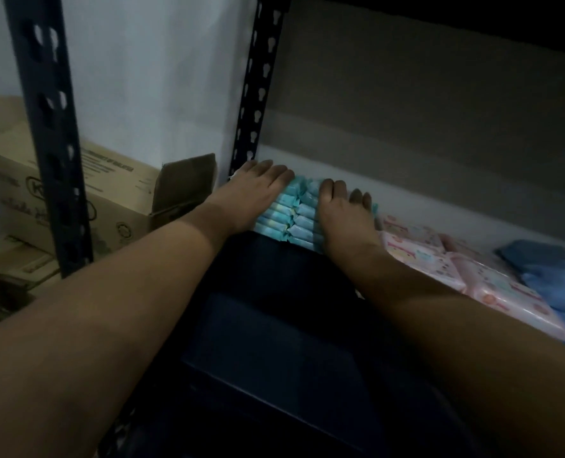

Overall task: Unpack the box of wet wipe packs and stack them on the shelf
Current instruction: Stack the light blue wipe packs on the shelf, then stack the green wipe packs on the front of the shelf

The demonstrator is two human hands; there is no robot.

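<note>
Two stacks of blue wet wipe packs (294,214) are sitting side by side at the far left end of the shelf (439,206), close against the slotted upright (258,94). Left hand (251,196) is lying flat along the left flank of the stacks, fingers straight, pressing rather than gripping. Right hand (344,213) is pressing the right flank the same way, nothing clenched in it. Pink packs (456,269) and a blue bundle (545,262) are lying just to the right. Cardboard box (76,193) is standing open on the left, outside the frame. Risk: uneven pressure between the palms is likely to buckle the slippery columns, or topple a pack toward the front edge; poor light is hampering alignment.
</note>
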